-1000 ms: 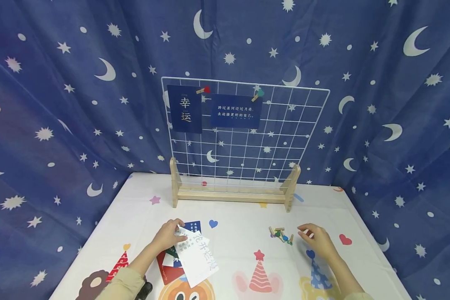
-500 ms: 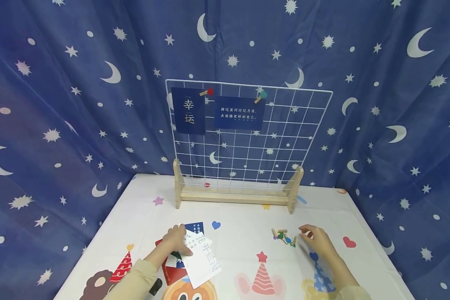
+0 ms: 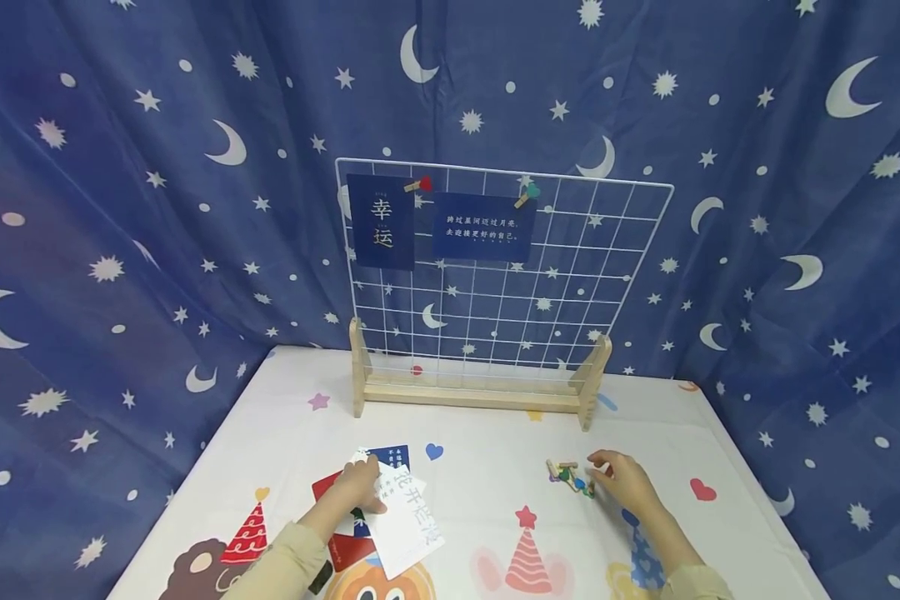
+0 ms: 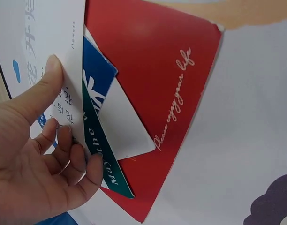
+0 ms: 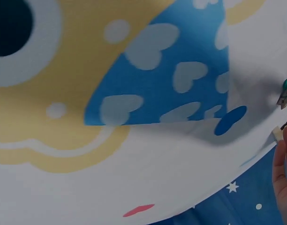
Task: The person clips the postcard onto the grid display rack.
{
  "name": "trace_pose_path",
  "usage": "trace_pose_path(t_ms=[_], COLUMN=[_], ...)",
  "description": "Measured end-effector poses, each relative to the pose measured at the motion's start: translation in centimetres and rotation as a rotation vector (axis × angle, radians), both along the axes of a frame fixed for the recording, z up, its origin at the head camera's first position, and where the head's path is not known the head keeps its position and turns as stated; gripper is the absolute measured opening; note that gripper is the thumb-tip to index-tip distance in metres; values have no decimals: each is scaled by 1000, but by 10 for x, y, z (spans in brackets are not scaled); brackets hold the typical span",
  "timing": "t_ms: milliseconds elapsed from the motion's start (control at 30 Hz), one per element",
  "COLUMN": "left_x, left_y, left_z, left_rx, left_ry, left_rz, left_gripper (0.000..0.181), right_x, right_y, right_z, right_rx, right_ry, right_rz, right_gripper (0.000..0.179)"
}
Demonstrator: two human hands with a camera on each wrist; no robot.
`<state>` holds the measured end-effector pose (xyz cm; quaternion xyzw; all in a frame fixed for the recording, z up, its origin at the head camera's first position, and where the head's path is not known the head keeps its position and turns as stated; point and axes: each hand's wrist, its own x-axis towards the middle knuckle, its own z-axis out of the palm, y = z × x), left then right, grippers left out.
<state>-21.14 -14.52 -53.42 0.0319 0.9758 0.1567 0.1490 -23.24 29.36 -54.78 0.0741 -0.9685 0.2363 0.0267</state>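
Observation:
My left hand (image 3: 362,483) is over a loose pile of cards, its thumb lying on a white card (image 3: 405,529) printed with grey characters and its other fingers curled at that card's end. Beneath, the left wrist view shows a red card (image 4: 176,93), a green card (image 4: 118,183) and a blue one (image 4: 99,58), partly covered. My right hand (image 3: 624,482) hovers with loosely bent fingers just right of several small wooden clothespins (image 3: 567,465) with coloured hearts. Nothing shows in its grasp; whether a fingertip touches a clothespin (image 5: 277,134) cannot be told.
Behind the hands stands a white wire grid on a wooden base (image 3: 472,397). Two blue cards hang at its upper left, an upright one (image 3: 381,257) and a wide one (image 3: 487,246), each with a heart clothespin. A star-patterned curtain (image 3: 195,333) surrounds the printed tablecloth (image 3: 487,467).
My left hand has shifted from the white card's top edge to lie further over the pile. The right hand has moved slightly left, nearer the clothespins. The head view has shifted a little.

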Motion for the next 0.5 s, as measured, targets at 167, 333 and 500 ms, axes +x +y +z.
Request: trace_pose_path(t_ms=[167,333,500], left_x=[-3,-5,-5], left_y=[2,5,4], left_z=[1,5,5], left_rx=[-20,-25,-28], left_ry=[11,-16,-44], left_rz=[18,24,4], left_gripper=[72,73,78], right_x=[-6,-9,-12], right_y=[-6,-16,-26], right_z=[2,1,-1], right_rx=[1,-23,-31], right_ry=[-4,-2,-1], right_rz=[-8,2,26], right_gripper=[20,19,18])
